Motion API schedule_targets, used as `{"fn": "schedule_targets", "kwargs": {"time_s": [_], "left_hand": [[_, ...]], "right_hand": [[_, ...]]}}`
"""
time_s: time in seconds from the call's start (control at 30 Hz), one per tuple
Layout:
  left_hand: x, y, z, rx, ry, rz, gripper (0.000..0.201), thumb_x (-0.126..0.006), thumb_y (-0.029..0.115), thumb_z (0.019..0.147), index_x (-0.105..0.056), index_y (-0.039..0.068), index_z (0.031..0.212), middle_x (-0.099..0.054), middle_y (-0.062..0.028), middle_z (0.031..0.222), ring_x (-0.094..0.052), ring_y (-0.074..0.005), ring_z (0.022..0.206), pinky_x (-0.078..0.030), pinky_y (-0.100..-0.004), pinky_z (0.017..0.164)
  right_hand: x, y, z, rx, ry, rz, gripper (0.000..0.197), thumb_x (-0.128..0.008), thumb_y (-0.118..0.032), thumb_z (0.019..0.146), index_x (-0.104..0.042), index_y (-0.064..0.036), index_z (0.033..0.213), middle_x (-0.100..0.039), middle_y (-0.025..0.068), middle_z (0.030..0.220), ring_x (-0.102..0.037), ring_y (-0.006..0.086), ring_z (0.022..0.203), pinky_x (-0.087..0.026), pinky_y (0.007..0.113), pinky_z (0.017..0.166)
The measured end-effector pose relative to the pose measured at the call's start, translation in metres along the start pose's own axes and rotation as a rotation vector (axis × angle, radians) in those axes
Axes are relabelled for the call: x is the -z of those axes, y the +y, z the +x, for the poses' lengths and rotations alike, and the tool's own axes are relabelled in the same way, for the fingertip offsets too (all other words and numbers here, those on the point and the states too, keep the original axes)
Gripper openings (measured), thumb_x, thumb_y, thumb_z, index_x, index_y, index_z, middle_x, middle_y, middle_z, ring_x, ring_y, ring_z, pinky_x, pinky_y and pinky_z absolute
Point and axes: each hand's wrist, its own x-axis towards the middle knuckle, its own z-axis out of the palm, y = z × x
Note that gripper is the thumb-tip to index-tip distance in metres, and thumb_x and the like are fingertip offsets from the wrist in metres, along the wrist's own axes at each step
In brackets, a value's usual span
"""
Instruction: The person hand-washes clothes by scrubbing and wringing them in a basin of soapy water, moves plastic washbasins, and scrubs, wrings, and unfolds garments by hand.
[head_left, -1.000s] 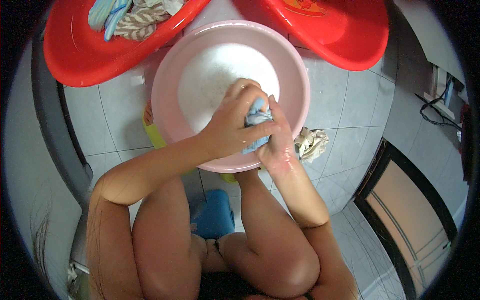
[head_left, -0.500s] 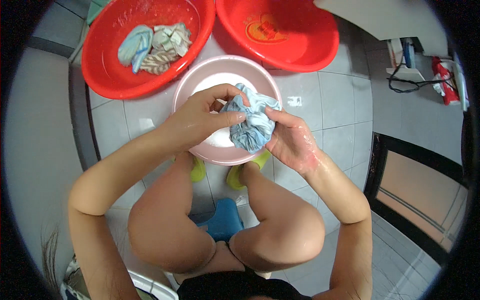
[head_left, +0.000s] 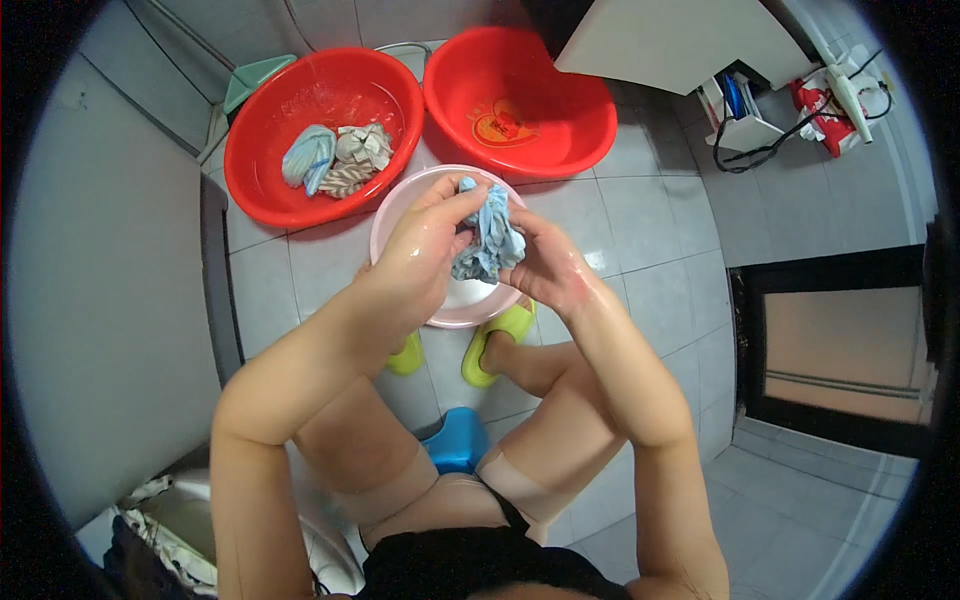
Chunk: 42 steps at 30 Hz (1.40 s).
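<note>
A bunched, wet light-blue cloth (head_left: 492,238) is held up between both my hands over a pink basin (head_left: 386,222). My left hand (head_left: 428,243) pinches it from the left, thumb and fingers at its upper edge. On the other side, my right hand (head_left: 548,262) grips its right edge, palm partly turned up. Both hands look wet. White, sudsy-looking liquid (head_left: 466,293) shows in the basin beneath the cloth. What kind of garment it is cannot be made out.
Behind the basin stand two red tubs; the left tub (head_left: 262,205) holds several crumpled cloths (head_left: 345,160), the right tub (head_left: 560,130) has a printed pattern. Below me are a blue stool (head_left: 460,440) and yellow-green slippers (head_left: 482,362). A white cabinet (head_left: 660,45) juts in at upper right.
The cloth is gathered into a narrower, tighter bunch, and my hands are closer together around it. The whole view has shifted, with the tubs appearing lower and smaller.
</note>
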Motion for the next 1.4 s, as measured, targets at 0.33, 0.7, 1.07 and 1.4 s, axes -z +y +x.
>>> {"fn": "schedule_targets", "kwargs": {"time_s": [0.33,0.7,1.07,1.4], "left_hand": [[0.058,-0.039,0.044,-0.001,0.352,0.113,0.025,-0.053,0.022,0.091,-0.057,0.011,0.113,-0.061,-0.0024,0.107,-0.057,-0.0148,0.099,-0.044,-0.0333,0.088],[0.069,-0.048,0.041,-0.029,0.234,0.226,0.019,-0.053,0.021,0.092,-0.058,0.010,0.107,-0.061,-0.0015,0.101,-0.057,-0.0124,0.097,-0.046,-0.0306,0.081],[0.127,-0.157,0.113,0.236,0.544,0.548,0.017,-0.057,0.021,0.088,-0.060,0.009,0.101,-0.060,-0.0031,0.084,-0.055,-0.0144,0.070,-0.046,-0.0270,0.055],[0.230,-0.272,0.120,0.053,0.413,1.235,0.051,-0.052,0.017,0.084,-0.041,0.007,0.133,-0.057,-0.0239,0.111,-0.060,-0.0397,0.095,-0.047,-0.0444,0.086]], "right_hand": [[0.000,0.009,0.037,0.010,0.239,-0.147,0.039,-0.054,-0.017,0.084,-0.048,-0.0176,0.123,-0.051,0.0033,0.109,-0.048,0.0175,0.101,-0.041,0.036,0.085],[-0.002,0.023,0.018,0.056,0.227,-0.300,0.048,-0.051,-0.010,0.081,-0.045,-0.0111,0.129,-0.044,0.0105,0.127,-0.048,0.0244,0.110,-0.038,0.044,0.098],[0.020,0.030,0.057,0.045,0.287,-0.305,0.056,-0.052,-0.014,0.085,-0.036,-0.0053,0.138,-0.033,0.0156,0.141,-0.028,0.0288,0.132,-0.026,0.042,0.107],[0.040,0.046,0.124,-0.192,0.386,-0.398,0.050,-0.048,-0.015,0.089,-0.037,-0.0059,0.136,-0.041,0.0137,0.135,-0.039,0.0273,0.124,-0.034,0.039,0.102]]}}
